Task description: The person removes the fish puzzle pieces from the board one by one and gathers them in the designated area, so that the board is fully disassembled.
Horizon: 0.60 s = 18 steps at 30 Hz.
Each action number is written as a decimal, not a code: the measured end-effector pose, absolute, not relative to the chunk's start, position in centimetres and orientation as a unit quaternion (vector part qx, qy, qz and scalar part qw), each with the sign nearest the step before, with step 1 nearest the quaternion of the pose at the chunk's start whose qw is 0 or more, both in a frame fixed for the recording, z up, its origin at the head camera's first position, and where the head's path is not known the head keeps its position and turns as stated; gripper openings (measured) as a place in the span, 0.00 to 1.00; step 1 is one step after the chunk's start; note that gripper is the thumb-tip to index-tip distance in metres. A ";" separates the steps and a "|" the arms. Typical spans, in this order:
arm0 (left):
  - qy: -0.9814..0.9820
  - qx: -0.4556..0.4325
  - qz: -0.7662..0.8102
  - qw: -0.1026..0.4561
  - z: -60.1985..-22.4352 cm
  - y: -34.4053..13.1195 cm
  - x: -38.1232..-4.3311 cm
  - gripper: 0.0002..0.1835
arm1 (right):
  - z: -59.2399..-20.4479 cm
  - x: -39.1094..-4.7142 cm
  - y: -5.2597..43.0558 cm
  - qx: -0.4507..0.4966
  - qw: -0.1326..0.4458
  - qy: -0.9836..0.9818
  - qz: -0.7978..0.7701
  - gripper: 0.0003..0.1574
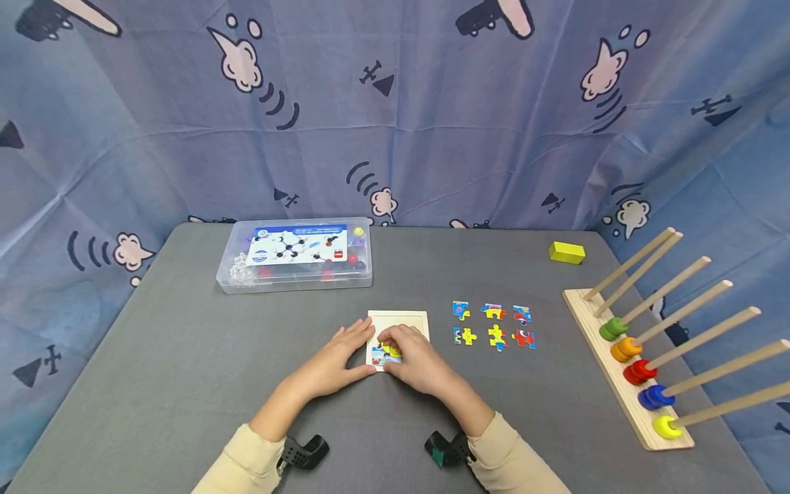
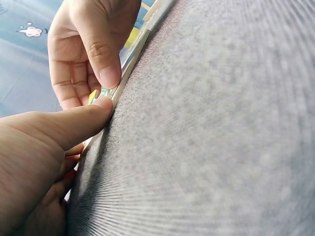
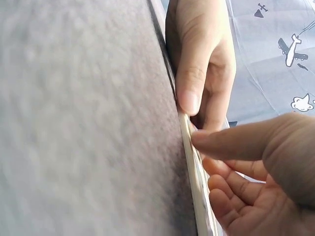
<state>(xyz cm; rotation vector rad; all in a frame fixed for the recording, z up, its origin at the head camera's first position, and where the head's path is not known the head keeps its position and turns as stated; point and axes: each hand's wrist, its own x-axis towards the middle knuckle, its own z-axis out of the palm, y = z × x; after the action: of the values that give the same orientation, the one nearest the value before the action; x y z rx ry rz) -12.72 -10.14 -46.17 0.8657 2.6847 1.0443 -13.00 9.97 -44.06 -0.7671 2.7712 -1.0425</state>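
Note:
A small wooden puzzle board (image 1: 415, 318) lies flat, with a few coloured pieces at its near left corner. My left hand (image 1: 333, 362) steadies its left side, thumb at the near corner and fingers at the far one. Over the board, my right hand (image 1: 420, 360) has curled fingers and its thumb low at the near edge. In the left wrist view a yellow puzzle piece (image 2: 92, 97) sits slightly raised by the thumbs; the right fingers seem to pinch it, though they partly hide it. The right wrist view shows the right thumb on the board's edge (image 3: 189, 162).
Several loose puzzle pieces (image 1: 496, 336) lie in two rows right of the board. A clear plastic case (image 1: 296, 278) stands at the back left. A yellow block (image 1: 566, 252) sits at the back right. Along the right edge stands a wooden peg rack (image 1: 642, 405) with coloured rings.

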 end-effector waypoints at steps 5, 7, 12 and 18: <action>0.892 0.286 0.344 0.068 -46.1 -10.1 -12.7 0.37 | -43.7 -13.2 11.0 -0.263 0.050 0.901 -0.341 0.23; 0.892 0.283 0.346 0.071 -46.1 -10.1 -12.7 0.37 | -43.6 -13.3 11.7 -0.259 0.057 0.899 -0.348 0.24; 0.892 0.278 0.346 0.078 -46.1 -10.0 -12.6 0.37 | -43.3 -13.3 13.9 -0.248 0.066 0.891 -0.374 0.25; 0.894 0.278 0.342 0.078 -46.1 -10.0 -12.6 0.37 | -43.2 -13.2 17.0 -0.239 0.073 0.884 -0.396 0.25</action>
<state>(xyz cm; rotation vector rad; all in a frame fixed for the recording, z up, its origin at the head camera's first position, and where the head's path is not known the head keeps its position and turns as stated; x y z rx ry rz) -12.63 -10.03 -46.11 0.8312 2.6784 1.0241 -13.17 17.04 -43.21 -0.7193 2.6538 -1.1891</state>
